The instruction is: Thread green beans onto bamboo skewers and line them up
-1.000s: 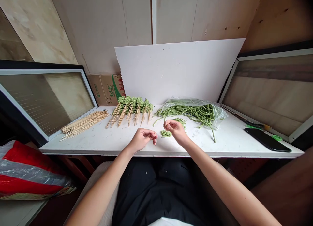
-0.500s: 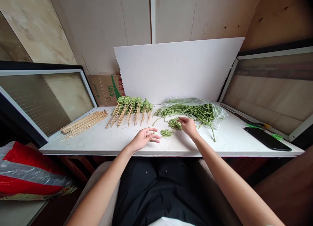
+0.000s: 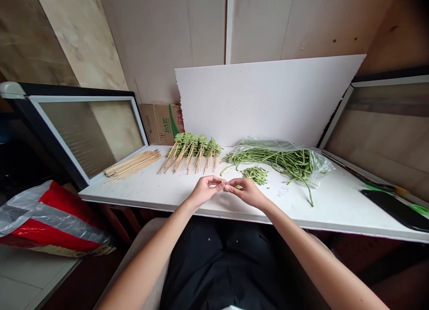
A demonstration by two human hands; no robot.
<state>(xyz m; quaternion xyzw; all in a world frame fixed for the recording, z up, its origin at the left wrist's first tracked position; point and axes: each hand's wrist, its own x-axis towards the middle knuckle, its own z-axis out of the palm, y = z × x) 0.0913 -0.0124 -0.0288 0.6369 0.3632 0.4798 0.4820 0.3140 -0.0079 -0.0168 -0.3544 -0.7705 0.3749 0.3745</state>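
My left hand [image 3: 206, 190] and my right hand [image 3: 247, 193] meet fingertip to fingertip above the front of the white table. Both pinch at a small green piece of long bean [image 3: 223, 182], mostly covered by the fingers. Just behind my right hand lies a heap of short-cut bean pieces [image 3: 255, 175]. A few more cut pieces [image 3: 238, 186] show partly from behind that hand. Farther back, whole long beans [image 3: 278, 158] spill out of a clear plastic bag [image 3: 320, 165]. To the left, skewered bean pieces [image 3: 191, 142] are stacked with their sticks pointing toward me.
Loose bamboo skewers [image 3: 132, 165] lie at the table's left. On the right are a black phone [image 3: 395, 207] and a green ring-like item [image 3: 420, 210]. A white board [image 3: 264, 104] leans at the back beside a cardboard box [image 3: 157, 122]. Framed glass panels [image 3: 100, 131] flank the table.
My right hand has come from the cut-bean heap to meet my left hand. The left hand's spread fingers have closed into a pinch. The view has turned slightly left.
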